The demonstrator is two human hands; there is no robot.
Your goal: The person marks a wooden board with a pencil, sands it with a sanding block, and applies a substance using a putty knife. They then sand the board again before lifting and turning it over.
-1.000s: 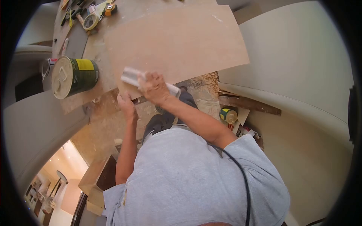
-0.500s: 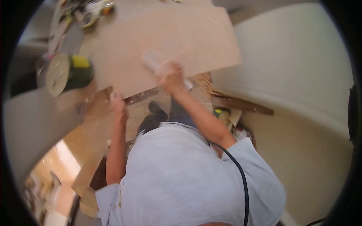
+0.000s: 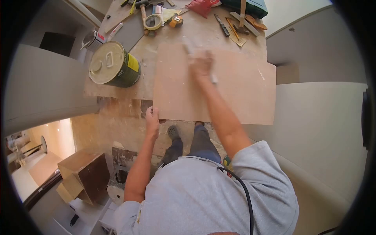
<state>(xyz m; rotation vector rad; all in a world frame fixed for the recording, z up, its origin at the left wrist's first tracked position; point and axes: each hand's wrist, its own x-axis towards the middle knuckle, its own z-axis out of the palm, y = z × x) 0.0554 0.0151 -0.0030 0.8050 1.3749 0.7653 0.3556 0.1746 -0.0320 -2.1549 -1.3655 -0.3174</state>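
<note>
A large tan board [image 3: 235, 90] lies flat on the workbench [image 3: 117, 88] and overhangs its near edge. My left hand [image 3: 152, 119] grips the board's near left corner. My right hand [image 3: 201, 64] is stretched out over the far part of the board and is closed around a whitish block [image 3: 188, 46] that rests on the surface. The hand and block are blurred by motion.
A big tin with a yellow label [image 3: 113, 64] lies on its side at the left of the bench. A tape roll [image 3: 152, 22], a tape measure [image 3: 176, 21], knives and other hand tools [image 3: 235, 23] crowd the far edge. A wooden box [image 3: 84, 176] sits on the floor below.
My right hand has pushed the whitish block from the board's near edge out to its far part. My left hand has stayed on the near corner. The view has shifted.
</note>
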